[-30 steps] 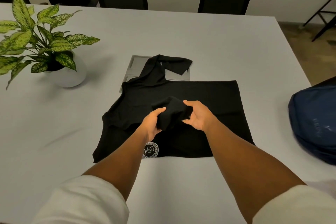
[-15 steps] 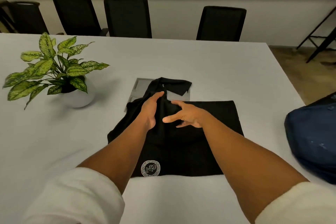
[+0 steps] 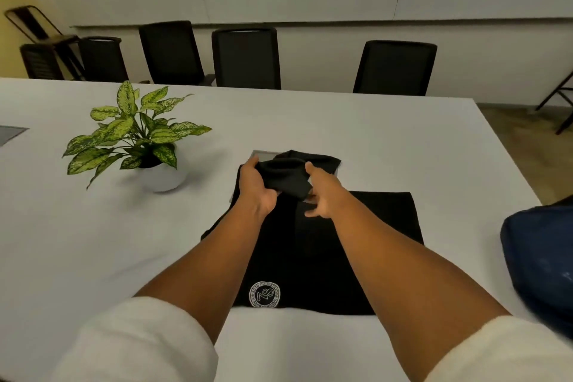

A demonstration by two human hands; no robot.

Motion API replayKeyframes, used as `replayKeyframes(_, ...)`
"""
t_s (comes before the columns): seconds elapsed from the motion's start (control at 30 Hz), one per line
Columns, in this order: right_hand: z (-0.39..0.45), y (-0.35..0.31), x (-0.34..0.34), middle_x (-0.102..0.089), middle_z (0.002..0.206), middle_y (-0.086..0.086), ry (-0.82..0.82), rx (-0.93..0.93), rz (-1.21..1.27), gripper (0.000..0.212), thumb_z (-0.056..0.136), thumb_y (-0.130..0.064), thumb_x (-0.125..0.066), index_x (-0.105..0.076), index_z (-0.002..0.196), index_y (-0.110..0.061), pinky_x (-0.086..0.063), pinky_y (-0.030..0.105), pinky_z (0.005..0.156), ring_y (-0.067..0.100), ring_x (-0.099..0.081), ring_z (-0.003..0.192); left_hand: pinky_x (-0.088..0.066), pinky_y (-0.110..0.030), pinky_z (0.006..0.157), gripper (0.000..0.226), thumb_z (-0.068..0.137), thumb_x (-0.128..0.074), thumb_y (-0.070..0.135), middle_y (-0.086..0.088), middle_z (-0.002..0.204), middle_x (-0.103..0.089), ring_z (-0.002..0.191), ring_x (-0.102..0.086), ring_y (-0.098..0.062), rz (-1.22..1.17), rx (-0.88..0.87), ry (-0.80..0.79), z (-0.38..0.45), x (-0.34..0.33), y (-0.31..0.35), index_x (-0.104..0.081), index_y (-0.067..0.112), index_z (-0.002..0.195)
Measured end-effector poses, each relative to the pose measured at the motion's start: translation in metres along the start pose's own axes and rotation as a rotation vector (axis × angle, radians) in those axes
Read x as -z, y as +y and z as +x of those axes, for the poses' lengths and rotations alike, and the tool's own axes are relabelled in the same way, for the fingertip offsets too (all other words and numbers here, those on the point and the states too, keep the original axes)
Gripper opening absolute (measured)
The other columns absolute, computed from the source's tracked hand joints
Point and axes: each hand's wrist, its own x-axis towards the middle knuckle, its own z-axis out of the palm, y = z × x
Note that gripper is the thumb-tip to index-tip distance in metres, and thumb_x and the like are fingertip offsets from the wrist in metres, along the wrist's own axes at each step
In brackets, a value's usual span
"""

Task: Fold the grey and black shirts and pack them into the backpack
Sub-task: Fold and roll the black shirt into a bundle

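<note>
Black shirt point(image 3: 313, 245): spread flat mid-counter point(image 3: 372, 139) for folding; its far bunched part is gripped by left hand point(image 3: 255, 187) and right hand point(image 3: 322, 192). Backpack point(image 3: 539, 260): kept near right, awaiting packing.

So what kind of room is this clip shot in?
Most likely an office meeting room: a long white table with a row of black office chairs along its far side, a plain panelled wall behind, and a potted plant as decoration.
</note>
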Motion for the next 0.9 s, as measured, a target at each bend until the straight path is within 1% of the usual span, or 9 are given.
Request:
replayKeyframes(0.07,-0.002,0.008,0.005,-0.065,0.117,0.013,-0.06,-0.019,0.064,0.045,0.09,-0.037,-0.069,-0.054,0.125,-0.013,-0.051,0.057,0.091,0.032,-0.069,0.101,-0.052,-0.051,0.099,0.032,0.1,-0.049,0.032,-0.023,0.119,-0.065,0.105,-0.064,-0.038,-0.018,-0.015,0.036,-0.008,0.006,-0.009,-0.061,0.005,0.113)
replayKeyframes(0.17,-0.01,0.014,0.011,-0.068,0.113,0.02,-0.126,-0.015,0.117,0.031,0.09,-0.018,-0.069,-0.061,0.119,-0.009,-0.057,0.05,0.088,0.034,-0.069,0.097,-0.057,-0.045,0.082,0.034,0.094,-0.049,0.025,-0.022,0.114,-0.067,0.097,-0.066,-0.037,0.049,0.016,0.162,-0.015,0.02,-0.023,-0.064,0.005,0.116)
replayKeyframes(0.37,-0.012,0.013,0.024,-0.068,0.112,0.016,-0.243,0.014,0.215,0.029,0.082,-0.015,-0.069,-0.066,0.11,-0.007,-0.055,0.04,0.089,0.03,-0.065,0.1,-0.055,-0.029,0.054,0.012,0.09,-0.046,-0.001,-0.014,0.088,-0.059,0.071,-0.062,-0.023,0.265,0.139,0.353,-0.016,0.053,-0.052,-0.056,0.004,0.085)
replayKeyframes(0.43,-0.011,0.009,0.027,-0.069,0.11,0.017,-0.246,0.023,0.176,0.033,0.078,-0.015,-0.069,-0.068,0.11,-0.009,-0.056,0.038,0.083,0.029,-0.065,0.096,-0.057,-0.026,0.07,0.013,0.087,-0.057,0.009,-0.012,0.099,-0.064,0.082,-0.064,-0.02,0.382,0.151,0.423,0.016,0.081,-0.062,-0.06,0.003,0.099)
replayKeyframes(0.5,-0.011,0.002,0.03,-0.07,0.109,0.017,-0.248,0.027,0.07,0.043,0.072,-0.016,-0.072,-0.069,0.114,-0.008,-0.056,0.036,0.079,0.028,-0.065,0.092,-0.051,-0.041,0.1,0.07,0.066,-0.069,0.018,-0.014,0.139,-0.054,0.12,-0.058,-0.031,0.536,0.12,0.469,0.044,0.102,-0.071,-0.053,0.009,0.134)
replayKeyframes(0.57,-0.013,-0.004,0.035,-0.071,0.105,0.016,-0.256,0.017,-0.064,0.04,0.07,-0.016,-0.072,-0.07,0.109,-0.006,-0.054,0.034,0.075,0.027,-0.064,0.089,-0.048,-0.047,0.103,0.087,0.066,-0.075,0.013,-0.015,0.15,-0.037,0.129,-0.047,-0.039,0.878,0.053,0.5,0.036,0.101,-0.068,-0.039,0.015,0.145)
replayKeyframes(0.7,-0.02,-0.015,0.051,-0.072,0.091,0.014,-0.302,-0.046,-0.221,0.013,0.079,-0.008,-0.07,-0.071,0.092,-0.005,-0.055,0.034,0.076,0.025,-0.065,0.079,-0.04,-0.049,0.108,0.098,0.072,-0.078,0.006,-0.01,0.153,-0.026,0.14,-0.028,-0.036,1.635,-0.237,0.08,0.01,0.085,-0.056,-0.027,0.029,0.152)
replayKeyframes(0.8,-0.018,-0.021,0.062,-0.072,0.1,0.017,-0.323,-0.083,-0.276,0.019,0.079,-0.006,-0.07,-0.071,0.097,-0.002,-0.052,0.04,0.093,0.03,-0.064,0.089,-0.041,-0.043,0.11,0.1,0.073,-0.075,0.001,-0.008,0.154,-0.028,0.141,-0.03,-0.034,1.868,-0.129,-0.338,0.021,0.075,-0.052,-0.022,0.021,0.155)
replayKeyframes(0.9,-0.019,-0.026,0.073,-0.071,0.1,0.017,-0.316,-0.122,-0.307,0.022,0.08,-0.006,-0.069,-0.069,0.101,-0.001,-0.05,0.041,0.096,0.03,-0.064,0.088,-0.05,-0.031,0.091,0.08,0.071,-0.076,-0.004,-0.009,0.14,-0.046,0.118,-0.052,-0.026,1.885,0.049,-0.588,0.028,0.057,-0.052,-0.039,0.019,0.139)
